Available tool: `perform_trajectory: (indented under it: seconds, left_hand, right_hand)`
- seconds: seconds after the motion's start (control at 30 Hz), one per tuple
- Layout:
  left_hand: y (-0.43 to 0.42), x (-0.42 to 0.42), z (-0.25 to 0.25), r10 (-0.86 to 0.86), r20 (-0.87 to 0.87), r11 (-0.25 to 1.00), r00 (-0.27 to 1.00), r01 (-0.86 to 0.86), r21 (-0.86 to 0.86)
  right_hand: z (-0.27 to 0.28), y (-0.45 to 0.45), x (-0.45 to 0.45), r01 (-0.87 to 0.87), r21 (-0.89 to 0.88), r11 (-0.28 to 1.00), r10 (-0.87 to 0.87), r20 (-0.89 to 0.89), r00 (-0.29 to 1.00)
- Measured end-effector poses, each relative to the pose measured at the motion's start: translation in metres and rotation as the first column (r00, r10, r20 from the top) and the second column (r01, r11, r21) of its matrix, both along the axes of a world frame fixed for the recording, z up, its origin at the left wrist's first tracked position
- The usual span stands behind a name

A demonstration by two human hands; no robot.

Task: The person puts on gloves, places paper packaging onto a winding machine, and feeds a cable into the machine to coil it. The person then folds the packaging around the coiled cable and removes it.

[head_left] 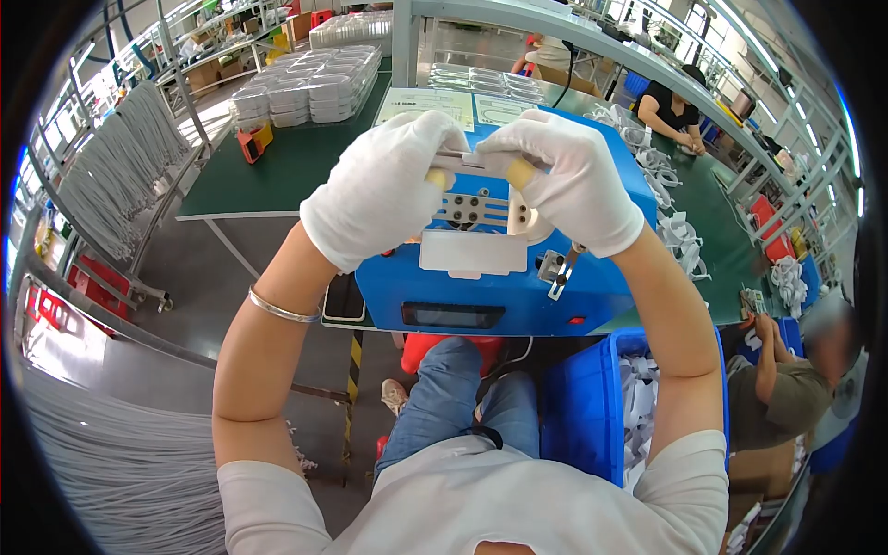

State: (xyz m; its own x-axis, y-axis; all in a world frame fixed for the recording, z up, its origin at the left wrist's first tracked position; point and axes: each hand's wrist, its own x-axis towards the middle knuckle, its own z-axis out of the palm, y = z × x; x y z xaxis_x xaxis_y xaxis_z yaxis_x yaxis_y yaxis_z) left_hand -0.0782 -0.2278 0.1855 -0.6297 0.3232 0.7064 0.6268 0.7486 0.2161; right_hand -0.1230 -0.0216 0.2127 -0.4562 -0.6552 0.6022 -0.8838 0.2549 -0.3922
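Observation:
In white gloves with yellow tips at the thumbs, my left hand (381,180) and my right hand (569,176) meet over a blue bench machine (583,296). The fingers of both pinch a small white strip-like part (471,160) from its two ends; much of it is hidden by the gloves, so its exact kind is unclear. Just below sits a slotted metal bracket (474,209) with screws. A white plate (474,252) fronts the bracket. Another slotted metal bracket (558,274) stands on the machine near my right wrist.
Stacked clear plastic trays (310,88) stand on the green table (245,176) at the left. A blue bin (578,407) of white parts is by my right elbow. Grey cables (120,166) hang on a left rack. Co-workers sit at the right, among white parts (680,240).

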Motion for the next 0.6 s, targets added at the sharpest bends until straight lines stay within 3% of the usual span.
perform_trajectory:
  seconds: [0.03,0.1,0.23,0.3,0.33,0.4,0.53,0.6]
  left_hand:
    - [0.000,0.000,0.000,0.000,0.002,1.000,1.000,0.000,0.001]
    - [0.002,0.001,-0.001,-0.002,0.057,0.997,0.998,-0.002,0.075]
    - [0.005,0.007,0.003,0.053,0.139,0.995,0.989,-0.064,0.078]
    - [0.004,0.007,0.004,0.039,0.170,0.995,0.985,-0.054,0.084]
    - [0.004,0.006,0.003,0.038,0.167,0.995,0.985,-0.052,0.083]
    - [0.003,0.004,0.001,-0.050,0.099,0.992,0.994,0.037,0.123]
    - [0.003,0.005,0.001,-0.080,0.106,0.984,0.991,0.061,0.169]
    - [0.000,-0.001,-0.003,-0.081,-0.036,0.994,0.996,0.084,0.068]
  right_hand:
    - [0.000,-0.001,0.002,0.000,0.001,1.000,0.000,0.002,1.000]
    - [-0.001,-0.005,0.007,0.098,0.072,0.993,-0.077,-0.253,0.964]
    - [-0.005,-0.010,0.011,0.163,0.063,0.985,-0.134,-0.329,0.935]
    - [-0.004,-0.009,0.013,0.306,0.151,0.940,-0.141,-0.644,0.752]
    - [-0.004,-0.009,0.016,0.308,0.150,0.939,-0.143,-0.647,0.749]
    - [-0.004,-0.010,0.023,0.405,0.195,0.893,-0.103,-0.788,0.606]
    - [-0.002,-0.003,0.017,0.296,0.171,0.940,-0.105,-0.679,0.726]
    - [-0.002,-0.004,0.014,0.275,0.142,0.951,-0.118,-0.654,0.747]
